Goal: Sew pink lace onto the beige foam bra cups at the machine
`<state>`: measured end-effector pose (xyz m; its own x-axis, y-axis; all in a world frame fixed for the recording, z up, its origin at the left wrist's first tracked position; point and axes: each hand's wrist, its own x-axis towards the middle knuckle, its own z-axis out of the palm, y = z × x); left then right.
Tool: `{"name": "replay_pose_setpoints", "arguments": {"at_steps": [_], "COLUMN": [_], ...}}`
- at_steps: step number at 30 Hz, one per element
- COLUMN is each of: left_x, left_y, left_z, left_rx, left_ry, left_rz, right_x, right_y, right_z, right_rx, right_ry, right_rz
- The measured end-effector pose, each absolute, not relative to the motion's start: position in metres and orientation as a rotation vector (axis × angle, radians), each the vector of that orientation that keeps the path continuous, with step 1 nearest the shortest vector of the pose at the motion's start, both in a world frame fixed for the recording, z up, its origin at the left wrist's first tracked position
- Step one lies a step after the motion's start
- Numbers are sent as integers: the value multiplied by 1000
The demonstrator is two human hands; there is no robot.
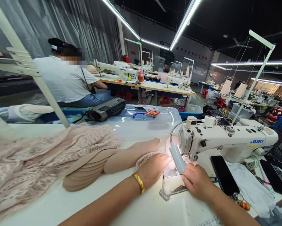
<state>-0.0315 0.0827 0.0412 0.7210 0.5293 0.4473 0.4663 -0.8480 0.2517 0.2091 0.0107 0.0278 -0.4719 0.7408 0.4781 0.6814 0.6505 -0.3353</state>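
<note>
At the sewing machine (pixel 225 139), my left hand (pixel 152 169), with a gold bracelet (pixel 139 183) on its wrist, has its fingers closed on pale pink lace fabric (pixel 145 157). Glare from the lamp (pixel 178 158) washes out those fingertips. Close to the presser foot, on the other side of the lamp, my right hand (pixel 198 182) has its fingers curled together. What it pinches, if anything, is hidden. Beige oval pads (pixel 124 160) lie overlapping in a fanned stack left of my left hand. A larger heap of lace (pixel 37 157) spreads further left.
A phone (pixel 224 174), white cloth (pixel 251 185) and keys (pixel 240 201) lie right of my right hand. Behind the work stands a clear plastic lid (pixel 155 125) with small tools on it. Thread stand poles (pixel 256 78) rise nearby. A person in white (pixel 65 78) sits ahead left.
</note>
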Motion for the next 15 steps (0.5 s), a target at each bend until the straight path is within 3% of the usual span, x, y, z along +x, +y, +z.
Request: {"name": "replay_pose_setpoints", "arguments": {"at_steps": [6, 11, 13, 15], "left_x": [-65, -122, -132, -124], "left_y": [25, -5, -28, -61], "left_z": [52, 44, 43, 42], "left_rx": [2680, 2444, 2133, 1715], "left_ry": [733, 1287, 1557, 1500], "left_rz": [837, 1061, 1191, 1203], "right_x": [163, 128, 120, 113], "right_y": [-20, -52, -62, -70], "right_z": [51, 52, 49, 45], "right_rx": [-1105, -926, -849, -795], "right_ry": [-1475, -1000, -872, -804], "right_rz": [1363, 1503, 1517, 1504]}}
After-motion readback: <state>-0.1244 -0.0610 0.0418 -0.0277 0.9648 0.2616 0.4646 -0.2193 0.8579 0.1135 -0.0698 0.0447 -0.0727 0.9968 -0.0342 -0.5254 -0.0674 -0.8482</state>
